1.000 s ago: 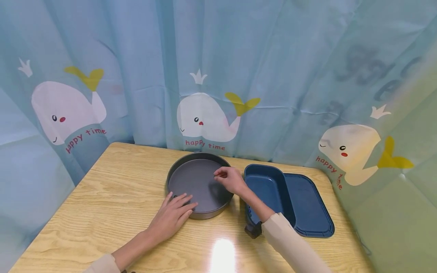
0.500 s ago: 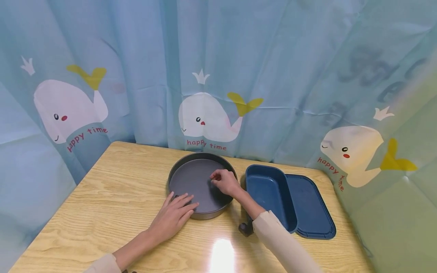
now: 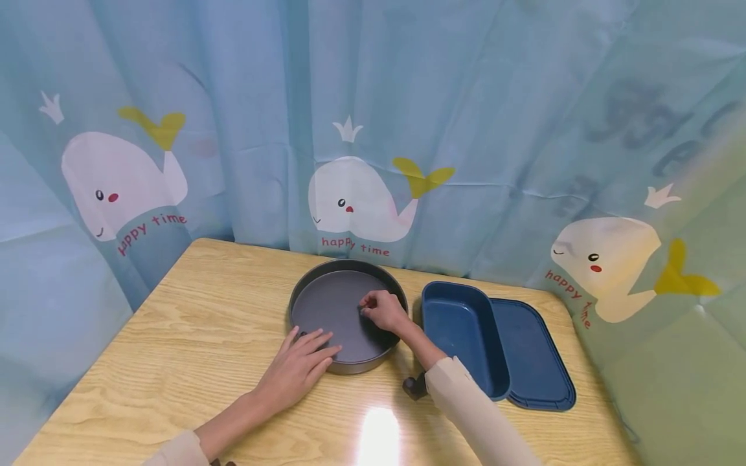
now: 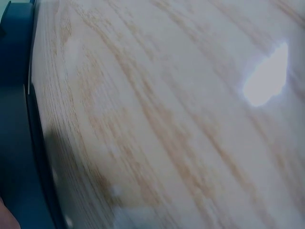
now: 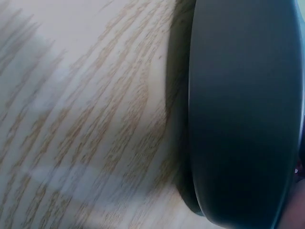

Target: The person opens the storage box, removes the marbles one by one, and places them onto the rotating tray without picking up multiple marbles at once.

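A: Where's the pan, and why is the left hand (image 3: 297, 366) on it?

B: The round, dark grey, metal-looking pan (image 3: 329, 304) sits on the pale, wood-grained desk (image 3: 221, 317). The left hand lies spread across its near-left rim, fingertips reaching inside; I'd say that steadies it.

A: And the right hand (image 3: 386, 310)?

B: It reaches in over the right-hand rim, fingers bent and thumb drawn close to them. Whether they pinch anything I can't tell; the tips are too small in the head view, and the wrist views don't show them.

A: What's the pan like?

B: A flat, matte floor inside a low, upright wall. Seen from the right wrist, what looks like that wall is smooth and gently curved.

A: Anything beside it?

B: Just to the right, a deep blue, plastic-looking rectangular box with rounded corners (image 3: 457, 323), its mouth uncovered. The flat blue lid with a ridged edge (image 3: 533, 353) lies past it, perhaps put aside for access. The box hides the lid's left edge, so I can't say whether they overlap.
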{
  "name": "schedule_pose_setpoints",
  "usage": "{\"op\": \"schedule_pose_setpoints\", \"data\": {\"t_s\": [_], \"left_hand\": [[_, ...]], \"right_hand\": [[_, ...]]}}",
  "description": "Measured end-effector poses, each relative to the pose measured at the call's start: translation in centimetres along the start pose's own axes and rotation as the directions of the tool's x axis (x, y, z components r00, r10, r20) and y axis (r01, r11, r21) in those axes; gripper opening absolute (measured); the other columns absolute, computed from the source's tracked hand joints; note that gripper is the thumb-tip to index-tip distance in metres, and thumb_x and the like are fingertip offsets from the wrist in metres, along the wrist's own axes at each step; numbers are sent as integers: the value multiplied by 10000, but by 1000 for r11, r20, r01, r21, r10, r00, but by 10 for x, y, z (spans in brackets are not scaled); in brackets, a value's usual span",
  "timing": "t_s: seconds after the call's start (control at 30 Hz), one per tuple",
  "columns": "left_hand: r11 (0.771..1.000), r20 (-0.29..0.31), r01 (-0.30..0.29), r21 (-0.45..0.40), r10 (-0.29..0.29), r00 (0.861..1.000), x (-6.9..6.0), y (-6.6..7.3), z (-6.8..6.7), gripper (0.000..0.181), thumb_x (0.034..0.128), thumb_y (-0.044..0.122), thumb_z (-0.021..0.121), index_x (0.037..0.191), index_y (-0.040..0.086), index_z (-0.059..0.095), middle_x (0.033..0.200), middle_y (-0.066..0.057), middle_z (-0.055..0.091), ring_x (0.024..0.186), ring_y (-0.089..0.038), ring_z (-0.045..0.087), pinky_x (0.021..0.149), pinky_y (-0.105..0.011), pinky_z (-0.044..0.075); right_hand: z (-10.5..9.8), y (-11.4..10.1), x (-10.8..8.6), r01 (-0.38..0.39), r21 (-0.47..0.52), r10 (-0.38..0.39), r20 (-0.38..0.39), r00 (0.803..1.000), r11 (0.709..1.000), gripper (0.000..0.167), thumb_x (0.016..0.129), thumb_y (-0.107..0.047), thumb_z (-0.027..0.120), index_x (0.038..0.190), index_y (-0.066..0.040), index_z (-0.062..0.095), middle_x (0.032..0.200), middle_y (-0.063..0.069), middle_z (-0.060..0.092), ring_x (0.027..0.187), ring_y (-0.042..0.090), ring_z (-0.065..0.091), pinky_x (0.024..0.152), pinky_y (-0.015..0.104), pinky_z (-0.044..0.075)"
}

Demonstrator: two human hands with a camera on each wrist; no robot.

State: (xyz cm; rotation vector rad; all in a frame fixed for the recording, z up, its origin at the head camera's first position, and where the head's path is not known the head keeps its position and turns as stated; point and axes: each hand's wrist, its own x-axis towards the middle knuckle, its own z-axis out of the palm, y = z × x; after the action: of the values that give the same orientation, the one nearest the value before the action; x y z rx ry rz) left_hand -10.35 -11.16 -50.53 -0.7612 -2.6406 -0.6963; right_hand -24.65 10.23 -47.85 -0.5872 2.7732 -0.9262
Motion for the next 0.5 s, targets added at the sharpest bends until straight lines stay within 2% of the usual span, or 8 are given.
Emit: {"op": "schedule_pose_setpoints", "data": {"t_s": [0.5], "left_hand": [[1000, 8, 18, -24, -18, 1000, 0, 0, -1, 293, 1010, 247, 601, 1272, 177, 714, 1391, -95, 591, 1317, -329, 503, 1110, -658, 229]], "right_hand": [[3, -3, 1, 0, -26, 0, 8, 1000, 1000, 38, 921, -43, 702, 945, -31, 729, 858, 35, 700, 828, 182, 659, 744, 313, 548]]}}
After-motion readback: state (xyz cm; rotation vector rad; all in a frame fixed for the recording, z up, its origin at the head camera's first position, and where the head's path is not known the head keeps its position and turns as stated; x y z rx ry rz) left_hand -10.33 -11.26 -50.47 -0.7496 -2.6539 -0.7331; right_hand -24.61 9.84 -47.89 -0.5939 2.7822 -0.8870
